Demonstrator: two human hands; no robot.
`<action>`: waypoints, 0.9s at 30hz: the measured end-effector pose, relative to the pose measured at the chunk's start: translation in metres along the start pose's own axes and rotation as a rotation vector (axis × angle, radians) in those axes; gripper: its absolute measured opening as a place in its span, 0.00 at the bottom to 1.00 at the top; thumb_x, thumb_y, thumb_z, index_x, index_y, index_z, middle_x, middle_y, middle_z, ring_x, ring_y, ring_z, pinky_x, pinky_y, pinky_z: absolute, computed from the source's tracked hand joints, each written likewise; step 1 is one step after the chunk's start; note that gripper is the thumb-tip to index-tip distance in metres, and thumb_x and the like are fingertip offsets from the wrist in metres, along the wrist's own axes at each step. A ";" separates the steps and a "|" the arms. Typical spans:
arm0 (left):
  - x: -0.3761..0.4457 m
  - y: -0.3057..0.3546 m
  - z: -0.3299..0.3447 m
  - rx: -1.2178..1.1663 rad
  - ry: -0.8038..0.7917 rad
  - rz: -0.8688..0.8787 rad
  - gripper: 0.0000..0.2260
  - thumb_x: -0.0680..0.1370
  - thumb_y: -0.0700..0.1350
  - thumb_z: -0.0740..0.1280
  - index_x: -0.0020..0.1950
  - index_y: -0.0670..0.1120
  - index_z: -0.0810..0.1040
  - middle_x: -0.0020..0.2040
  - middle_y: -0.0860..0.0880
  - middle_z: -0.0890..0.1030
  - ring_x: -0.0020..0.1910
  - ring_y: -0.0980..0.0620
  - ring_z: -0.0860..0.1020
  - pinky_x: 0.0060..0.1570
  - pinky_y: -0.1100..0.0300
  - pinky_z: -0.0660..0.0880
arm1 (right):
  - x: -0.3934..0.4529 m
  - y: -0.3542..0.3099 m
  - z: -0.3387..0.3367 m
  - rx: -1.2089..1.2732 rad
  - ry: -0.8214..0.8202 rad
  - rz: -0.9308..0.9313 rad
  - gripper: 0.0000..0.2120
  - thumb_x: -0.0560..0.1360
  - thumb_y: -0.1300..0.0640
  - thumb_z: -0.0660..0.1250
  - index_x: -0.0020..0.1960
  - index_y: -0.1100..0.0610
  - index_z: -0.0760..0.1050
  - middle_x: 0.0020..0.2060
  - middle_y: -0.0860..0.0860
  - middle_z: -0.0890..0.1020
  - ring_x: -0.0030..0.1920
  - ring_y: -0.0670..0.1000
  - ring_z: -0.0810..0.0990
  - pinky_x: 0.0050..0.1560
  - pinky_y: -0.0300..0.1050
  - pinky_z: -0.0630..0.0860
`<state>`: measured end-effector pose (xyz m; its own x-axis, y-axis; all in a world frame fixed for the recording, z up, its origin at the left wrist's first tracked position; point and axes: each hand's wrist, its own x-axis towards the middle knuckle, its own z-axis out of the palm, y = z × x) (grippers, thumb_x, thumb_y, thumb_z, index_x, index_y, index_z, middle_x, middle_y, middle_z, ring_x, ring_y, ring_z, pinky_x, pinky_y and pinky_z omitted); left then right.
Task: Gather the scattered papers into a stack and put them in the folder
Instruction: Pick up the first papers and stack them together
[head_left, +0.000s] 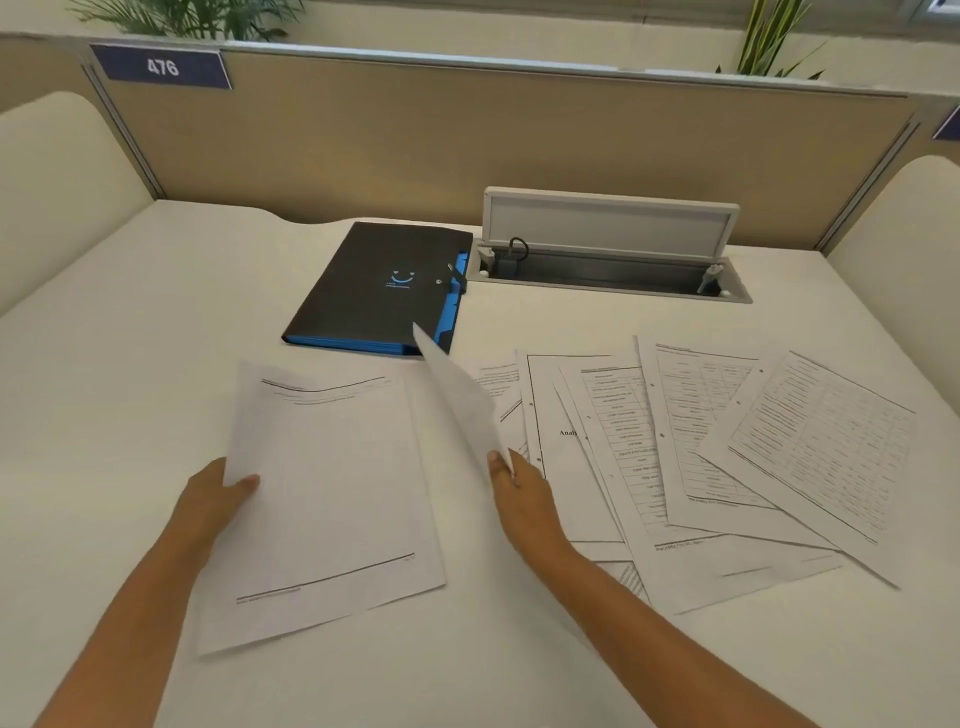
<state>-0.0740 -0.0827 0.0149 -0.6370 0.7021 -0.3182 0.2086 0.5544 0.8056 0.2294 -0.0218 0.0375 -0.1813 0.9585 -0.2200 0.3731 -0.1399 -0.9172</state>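
Scattered papers lie fanned and overlapping on the right half of the white desk, long axes running roughly away from the person and splaying rightward toward the far sheets. A separate sheet lies front-centre, long axis near-to-far and tilted slightly; the left hand pinches its left edge, thumb on top, fingers underneath and hidden. The right hand pinches the near corner of a single lifted sheet, which stands on edge between the centre sheet and the fan, its far tip rising in front of the folder's near right corner. Both hands are therefore clamped on paper — neither is free. The folder, black with blue inner edging, lies closed and flat beyond the centre sheet, just beside the open cable tray set into the desk; long axis near-to-far, angled a little to the left. Key relation: the remaining loose papers all lie to the right of the right hand, touching or just beside its wrist, so that hand is the nearer one for collecting; the left hand is well apart from them. Both forearms reach forward from the near edge, the right angled inward. Judgement: gathering is at an early stage — most sheets are ungathered, and the lifted sheet probably goes onto the centre sheet next. Folder clasp detail too small to read.
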 end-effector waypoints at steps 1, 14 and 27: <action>-0.001 0.003 0.005 0.044 0.002 0.020 0.15 0.76 0.38 0.64 0.61 0.36 0.71 0.59 0.33 0.75 0.52 0.37 0.76 0.51 0.47 0.72 | 0.001 -0.004 -0.004 0.074 0.007 0.025 0.17 0.80 0.50 0.53 0.65 0.56 0.70 0.45 0.40 0.75 0.50 0.44 0.75 0.49 0.27 0.68; -0.062 0.094 0.058 -0.410 -0.245 0.131 0.24 0.74 0.57 0.61 0.66 0.46 0.68 0.65 0.47 0.73 0.60 0.46 0.73 0.54 0.51 0.72 | -0.013 -0.051 -0.014 0.289 0.033 -0.121 0.19 0.78 0.50 0.57 0.67 0.55 0.68 0.61 0.51 0.77 0.60 0.50 0.76 0.63 0.49 0.73; -0.077 0.110 0.076 -0.596 -0.289 0.217 0.13 0.77 0.43 0.62 0.62 0.48 0.72 0.53 0.44 0.80 0.46 0.45 0.81 0.41 0.52 0.79 | -0.003 -0.044 0.016 0.047 -0.409 -0.464 0.27 0.76 0.48 0.56 0.74 0.44 0.54 0.63 0.19 0.60 0.65 0.24 0.57 0.65 0.27 0.59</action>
<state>0.0540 -0.0417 0.0896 -0.3872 0.9056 -0.1729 -0.1868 0.1066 0.9766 0.1993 -0.0225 0.0732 -0.6525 0.7506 0.1045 0.1333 0.2494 -0.9592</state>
